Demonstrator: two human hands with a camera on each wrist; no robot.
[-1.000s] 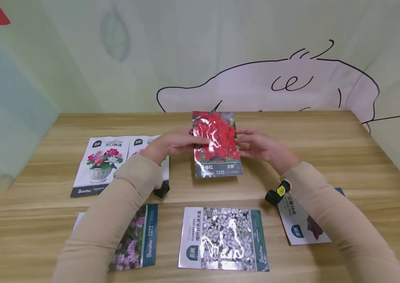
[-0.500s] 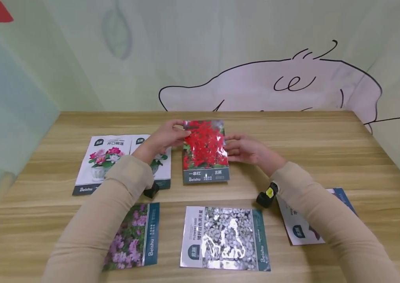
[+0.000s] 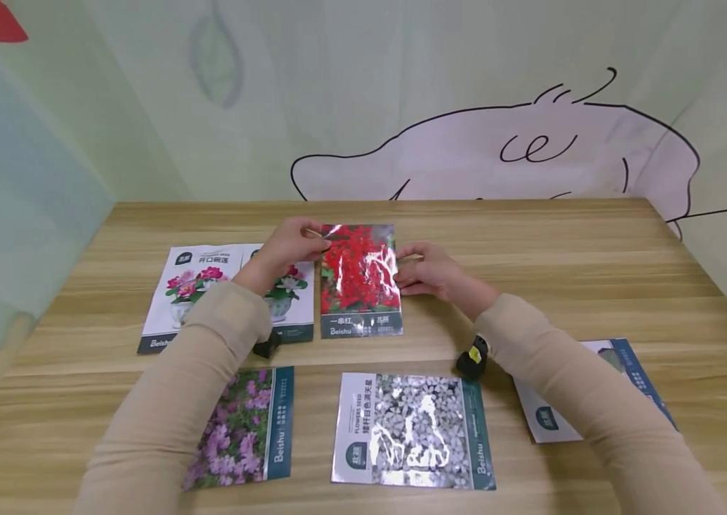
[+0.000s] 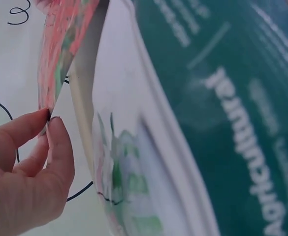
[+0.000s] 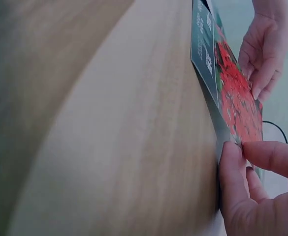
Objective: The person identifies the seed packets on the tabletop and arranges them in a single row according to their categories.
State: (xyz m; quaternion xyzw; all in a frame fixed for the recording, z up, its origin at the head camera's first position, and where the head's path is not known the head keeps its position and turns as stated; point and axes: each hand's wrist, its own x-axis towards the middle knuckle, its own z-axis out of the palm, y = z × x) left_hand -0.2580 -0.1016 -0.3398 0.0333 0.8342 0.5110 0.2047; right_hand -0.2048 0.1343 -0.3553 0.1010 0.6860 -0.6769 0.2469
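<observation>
A seed packet with red flowers (image 3: 359,272) lies between my two hands, close to the tabletop at the middle back. My left hand (image 3: 286,250) pinches its left edge near the upper corner; in the left wrist view that hand (image 4: 30,172) has thumb and finger on the edge. On the other side, my right hand (image 3: 430,272) holds the right edge, and the right wrist view shows thumb and index finger of that hand (image 5: 267,191) pinching it. Just left of it lie two white bowl-lotus seed packets (image 3: 160,307), side by side, partly hidden by my left arm.
In front lie a pink-purple flower packet (image 3: 234,443) and a white-flower packet (image 3: 417,433). Another white and blue packet (image 3: 550,418) is partly under my right forearm. The wooden table (image 3: 530,229) meets a wall with a line drawing (image 3: 492,143).
The red-flower packet has moved left and down toward the table, up beside the two bowl-lotus packets. Both hands went along with it, and the left hand shifted toward its upper left corner.
</observation>
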